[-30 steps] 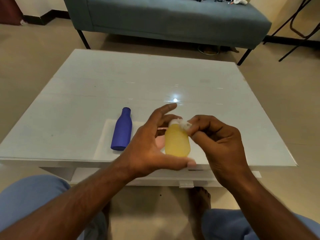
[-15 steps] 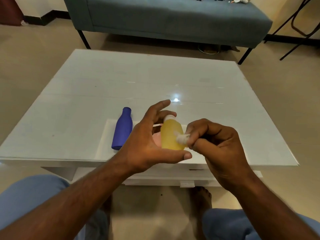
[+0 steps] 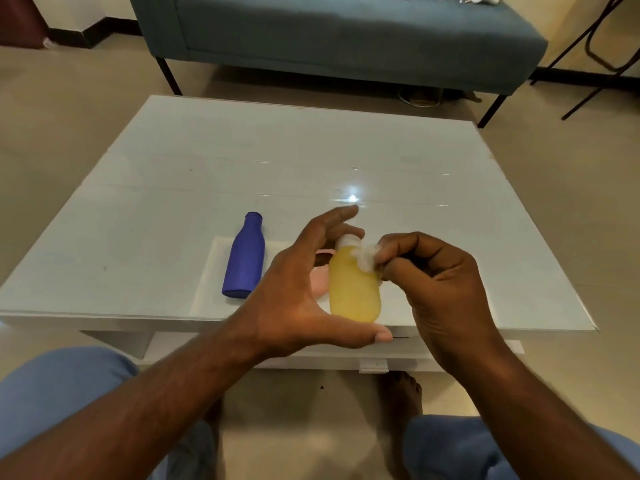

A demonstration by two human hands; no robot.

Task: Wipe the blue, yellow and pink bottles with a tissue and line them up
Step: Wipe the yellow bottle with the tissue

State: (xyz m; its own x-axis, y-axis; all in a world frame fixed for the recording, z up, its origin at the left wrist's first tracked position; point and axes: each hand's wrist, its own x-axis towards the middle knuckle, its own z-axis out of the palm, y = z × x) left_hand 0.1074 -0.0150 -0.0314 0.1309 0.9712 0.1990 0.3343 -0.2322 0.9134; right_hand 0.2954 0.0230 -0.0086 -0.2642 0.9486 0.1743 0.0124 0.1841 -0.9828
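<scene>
Above the table's (image 3: 173, 188) near edge, my left hand (image 3: 294, 292) is cradling the yellow bottle (image 3: 353, 292), fingers spread around it. My right hand (image 3: 440, 282) is pinching a tissue (image 3: 365, 258) against its shoulder. It looks light, soft-walled and slippery, so I am judging mid-body the safest grip.

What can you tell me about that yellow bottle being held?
The yellow bottle is small, rounded and translucent, seemingly soft plastic, with a white cap at its far end. The left hand holds it over the white table's near edge, thumb under its base. The right hand presses a white tissue against its shoulder.
</scene>
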